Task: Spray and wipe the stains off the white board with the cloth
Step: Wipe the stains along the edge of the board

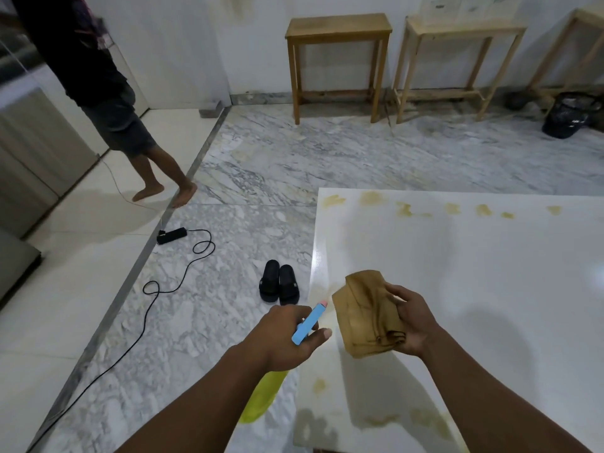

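Note:
The white board (474, 289) fills the right half of the head view, lying flat. Brownish-yellow stains (405, 207) run along its far edge, and more stains (320, 384) mark its near left corner. My left hand (284, 338) grips a spray bottle (309, 322) with a blue head and a yellow-green body hanging below the wrist, its nozzle aimed toward the board's left edge. My right hand (410, 322) holds a crumpled brown cloth (366, 315) just above the board's left part.
A pair of black slippers (279, 286) lies on the marble floor left of the board. A black power strip (171, 235) and its cable trail across the floor. Another person (108, 103) stands barefoot at far left. Wooden tables (336, 60) line the wall; a black bin (568, 116) sits far right.

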